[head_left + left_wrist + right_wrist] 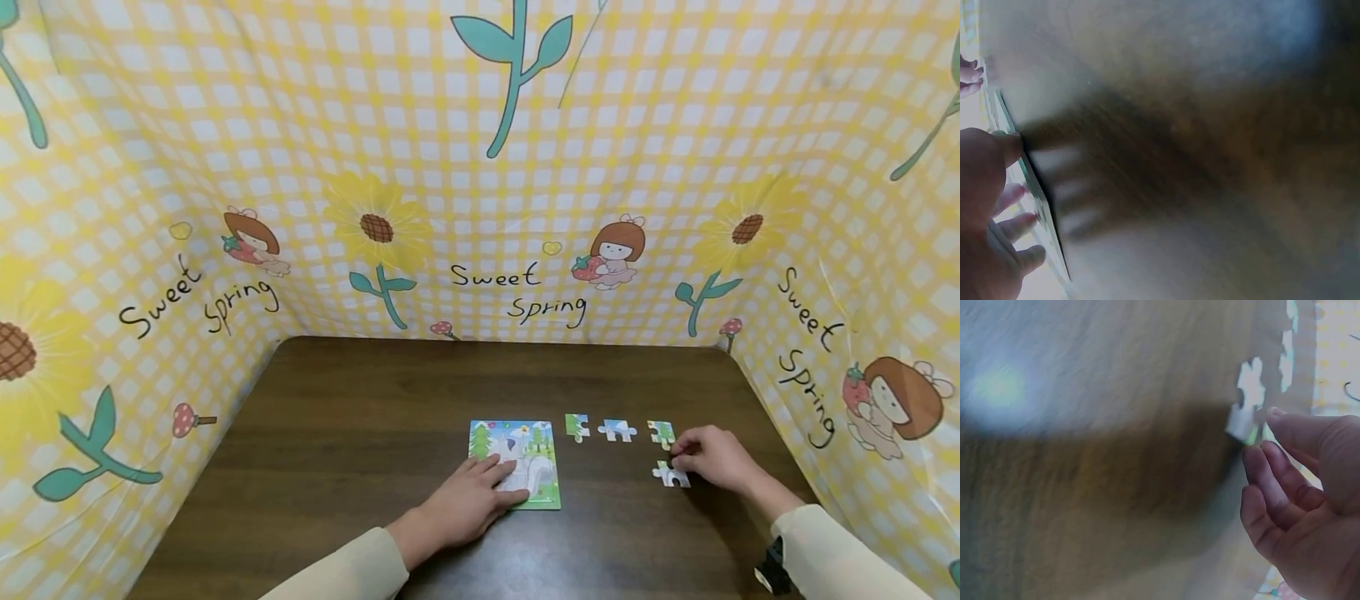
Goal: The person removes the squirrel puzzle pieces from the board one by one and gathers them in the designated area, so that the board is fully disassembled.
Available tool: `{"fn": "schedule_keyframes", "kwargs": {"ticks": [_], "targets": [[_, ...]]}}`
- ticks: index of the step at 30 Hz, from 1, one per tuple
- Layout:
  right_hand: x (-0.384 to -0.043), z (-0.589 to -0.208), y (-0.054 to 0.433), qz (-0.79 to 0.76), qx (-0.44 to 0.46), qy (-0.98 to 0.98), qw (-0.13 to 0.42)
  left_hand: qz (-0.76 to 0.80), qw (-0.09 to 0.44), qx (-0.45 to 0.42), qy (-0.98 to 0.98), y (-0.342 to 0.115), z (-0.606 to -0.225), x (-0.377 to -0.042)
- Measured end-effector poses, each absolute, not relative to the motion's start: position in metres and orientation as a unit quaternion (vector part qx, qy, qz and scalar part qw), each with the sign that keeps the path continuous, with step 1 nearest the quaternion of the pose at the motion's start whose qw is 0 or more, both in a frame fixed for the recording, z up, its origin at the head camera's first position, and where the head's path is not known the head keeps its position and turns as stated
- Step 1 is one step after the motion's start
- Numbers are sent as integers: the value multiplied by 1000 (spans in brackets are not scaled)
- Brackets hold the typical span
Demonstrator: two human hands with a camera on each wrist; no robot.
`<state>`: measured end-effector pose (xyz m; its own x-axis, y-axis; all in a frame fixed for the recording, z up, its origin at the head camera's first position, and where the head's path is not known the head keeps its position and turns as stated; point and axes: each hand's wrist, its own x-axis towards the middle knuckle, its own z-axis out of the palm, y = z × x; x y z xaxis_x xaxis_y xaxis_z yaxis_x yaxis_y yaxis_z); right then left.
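My left hand (468,500) rests with spread fingers on a small puzzle board (546,433), and its thumb lies along the near edge. The board shows a pale animal among green trees; the hand hides part of it. To the right, my right hand (712,458) has its thumb and fingertips close together at the upper right edge of a white jigsaw piece (669,476). A green jigsaw piece (660,432) lies just beyond those fingertips. In the right wrist view the thumb overlaps the edge of the white piece (1249,387); I cannot tell whether it is pinched.
Between board and right hand lie a blue-and-white jigsaw piece (617,430) and a green-and-white one (577,427). The brown wooden table (360,392) is bordered by a yellow checked cloth (495,208) at the back and both sides.
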<state>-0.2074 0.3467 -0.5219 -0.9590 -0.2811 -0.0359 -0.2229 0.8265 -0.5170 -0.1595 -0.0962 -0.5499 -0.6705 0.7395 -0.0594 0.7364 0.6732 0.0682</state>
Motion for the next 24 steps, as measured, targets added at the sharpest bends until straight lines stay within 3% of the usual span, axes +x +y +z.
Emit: {"fn": "schedule_keyframes", "kwargs": {"ticks": [12, 24], "targets": [[-224, -496, 264, -319, -231, 917, 63, 86, 53, 386, 917, -129, -553, -157], [-236, -509, 173, -356, -294, 878, 130, 83, 97, 394, 910, -137, -549, -153]]}}
